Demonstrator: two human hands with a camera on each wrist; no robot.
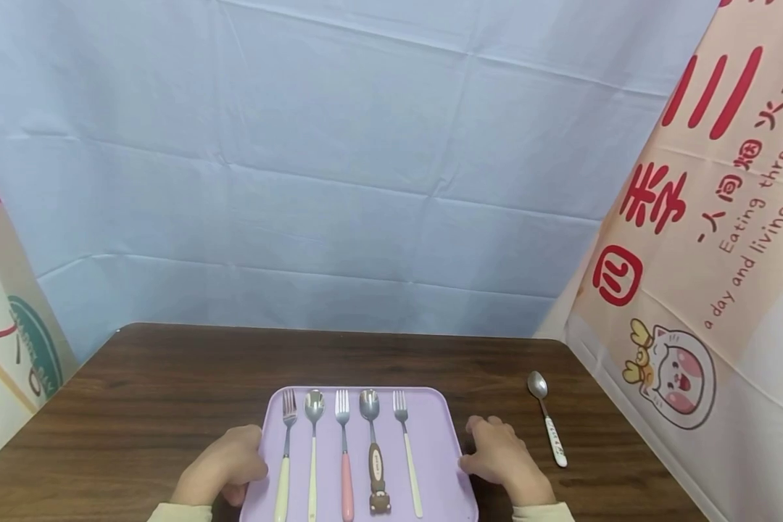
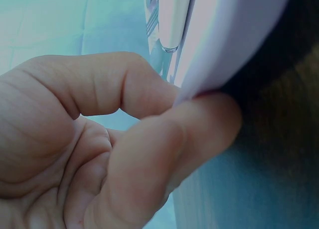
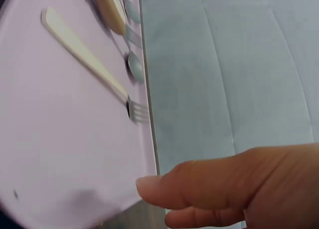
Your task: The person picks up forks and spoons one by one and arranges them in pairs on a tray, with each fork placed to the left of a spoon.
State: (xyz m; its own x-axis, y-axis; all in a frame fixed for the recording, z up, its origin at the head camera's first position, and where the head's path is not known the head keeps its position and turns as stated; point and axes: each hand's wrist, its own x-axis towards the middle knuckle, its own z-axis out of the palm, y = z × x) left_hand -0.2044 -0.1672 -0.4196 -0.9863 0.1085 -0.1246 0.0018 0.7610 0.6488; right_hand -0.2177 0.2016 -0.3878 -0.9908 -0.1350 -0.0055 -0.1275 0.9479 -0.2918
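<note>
A lilac tray (image 1: 433,449) lies near the front of the table, with a row of cutlery on it. From left to right come a fork with a pale yellow handle (image 1: 283,478), a cream-handled spoon (image 1: 313,464), a pink-handled fork (image 1: 346,471), a brown bear-handled spoon (image 1: 375,464) and a white-handled fork (image 1: 410,464). My left hand (image 1: 225,464) pinches the tray's left edge between thumb (image 2: 149,92) and fingers, as the left wrist view shows. At the right edge, my right hand (image 1: 504,457) has its thumb (image 3: 164,189) at the rim and its other fingers extended away.
A spoon with a patterned white handle (image 1: 554,438) lies on the dark wooden table (image 1: 189,391), right of my right hand. A pale blue cloth (image 1: 339,181) hangs behind the table. A printed cloth (image 1: 711,290) hangs along the right side.
</note>
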